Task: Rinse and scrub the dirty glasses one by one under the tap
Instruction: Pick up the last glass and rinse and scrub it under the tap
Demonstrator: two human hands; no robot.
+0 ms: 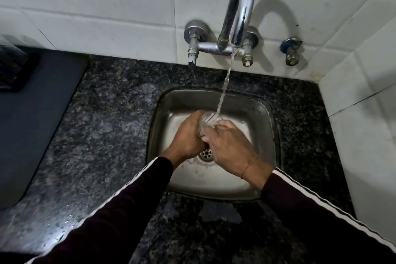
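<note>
A clear glass [208, 121] is held over the steel sink [263, 135], tilted with its mouth toward the wall. Water runs from the chrome tap [240, 6] in a thin stream [225, 83] and lands on the glass's rim. My left hand [188, 135] wraps the glass from the left side. My right hand [229, 148] grips it from the right, fingers across its lower part. Most of the glass is hidden between the two hands. The drain [206, 153] shows just under them.
Dark speckled granite counter [107, 135] surrounds the sink. A dark grey mat or board [32, 113] lies at the left with a black object [12, 68] on its far end. White tiled walls stand behind and at the right, with a small blue-capped valve [291, 51].
</note>
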